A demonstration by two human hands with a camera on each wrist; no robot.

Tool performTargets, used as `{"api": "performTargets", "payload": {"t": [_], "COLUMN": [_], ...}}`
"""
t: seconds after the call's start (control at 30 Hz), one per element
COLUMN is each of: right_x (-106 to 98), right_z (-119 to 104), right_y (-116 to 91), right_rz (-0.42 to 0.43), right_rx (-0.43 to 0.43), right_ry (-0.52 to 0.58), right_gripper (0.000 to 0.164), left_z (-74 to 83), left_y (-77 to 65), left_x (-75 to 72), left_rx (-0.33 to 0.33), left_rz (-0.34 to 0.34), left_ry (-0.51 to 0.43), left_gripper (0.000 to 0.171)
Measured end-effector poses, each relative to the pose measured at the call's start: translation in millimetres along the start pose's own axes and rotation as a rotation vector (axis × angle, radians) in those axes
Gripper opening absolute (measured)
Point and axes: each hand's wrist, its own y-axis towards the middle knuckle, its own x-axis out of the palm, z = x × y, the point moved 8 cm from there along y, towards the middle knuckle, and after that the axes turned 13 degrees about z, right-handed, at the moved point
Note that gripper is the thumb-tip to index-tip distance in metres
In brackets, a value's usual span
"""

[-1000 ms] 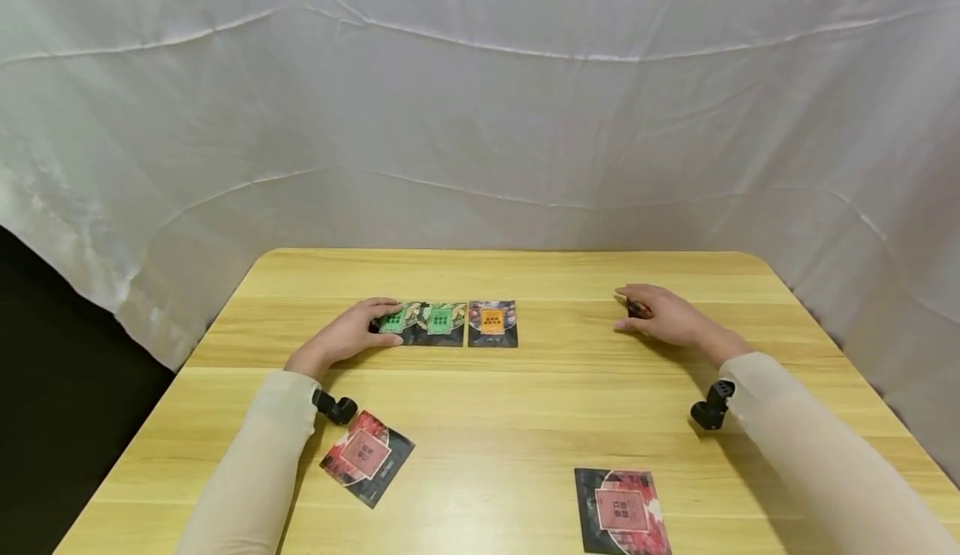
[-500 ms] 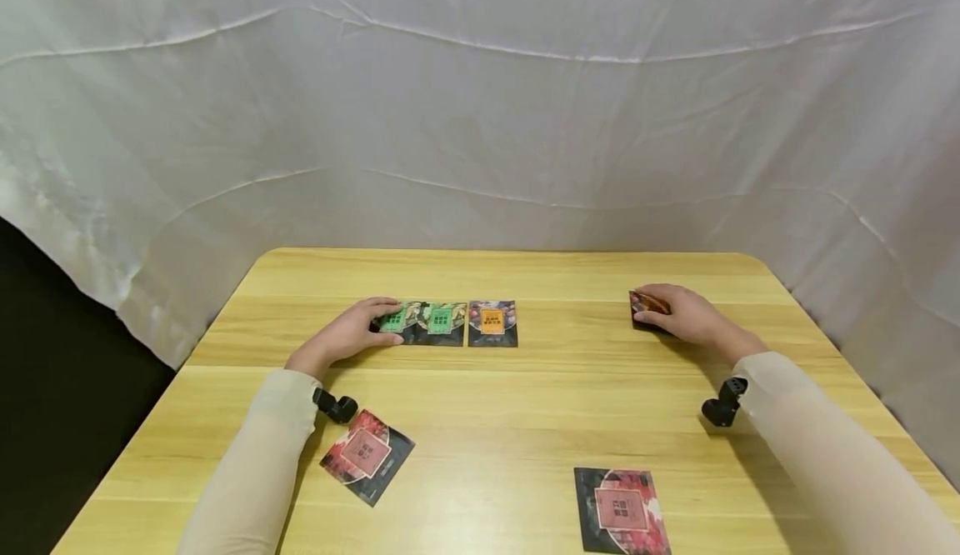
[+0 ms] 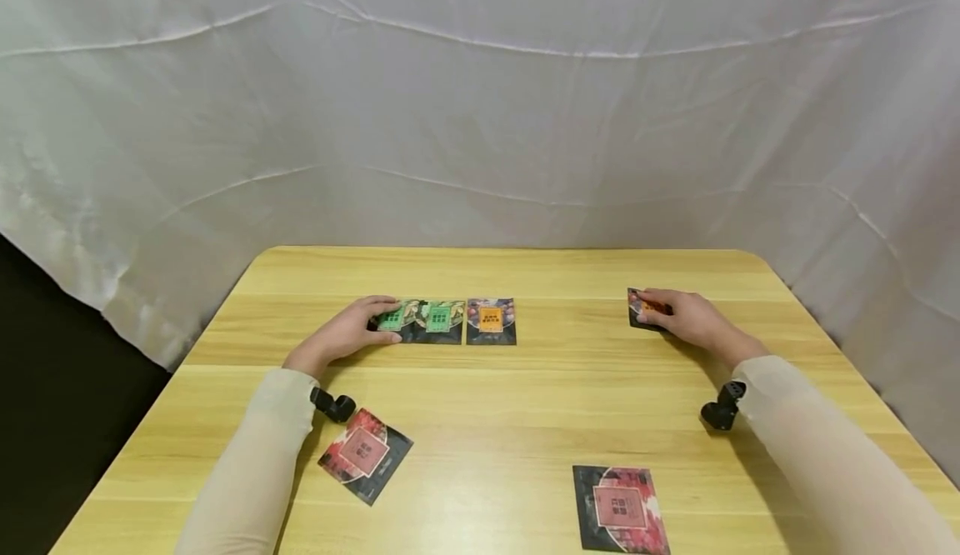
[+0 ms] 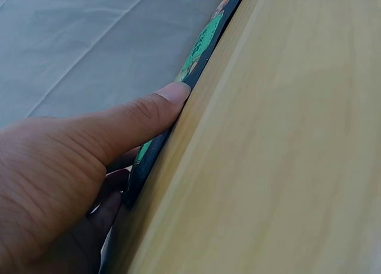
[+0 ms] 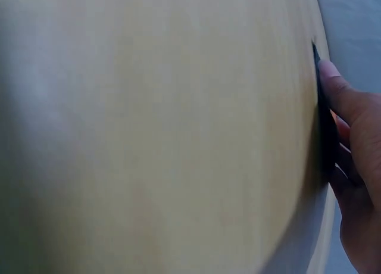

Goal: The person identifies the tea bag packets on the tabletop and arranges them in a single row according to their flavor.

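Two black sachets with green labels lie side by side at the back left of the table. My left hand (image 3: 348,334) grips the left green-labelled sachet (image 3: 392,322), thumb at its near edge and fingertips at its far edge; the palm hides its left end. Beside it is the other green-labelled sachet (image 3: 440,322), then a sachet with an orange label (image 3: 491,321). At the back right my right hand (image 3: 686,317) holds a second orange-labelled sachet (image 3: 637,309) between thumb and fingers. In the right wrist view this sachet (image 5: 324,128) appears as a dark, tilted edge.
One red-labelled sachet (image 3: 365,455) lies askew beside my left forearm. Another red-labelled sachet (image 3: 621,509) is near the front, right of centre. A pale curtain (image 3: 480,122) hangs behind the wooden table (image 3: 480,405).
My right hand has shifted slightly right, and more of the orange-labelled sachet in it now shows. The left hand and the sachets lying on the table stay where they were.
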Motion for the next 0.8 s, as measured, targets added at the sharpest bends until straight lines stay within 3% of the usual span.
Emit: {"api": "performTargets", "payload": {"t": [0.5,0.8], "right_x": [3,1], "right_z": [-11,-29], "right_y": [-1,2], "right_rz": [0.001,-0.012], "right_rx": [0.027,0.019], "right_ry": [-0.056,-0.167], "right_gripper": [0.067,0.058], "left_z": [-0.4,-0.6], "left_y": [-1.2,-1.2], "left_x": [0.0,0.2], "left_rx": [0.000,-0.006], "left_rz": [-0.004,-0.006], "left_ry": [0.004,0.003], "left_gripper": [0.072,0.072]}}
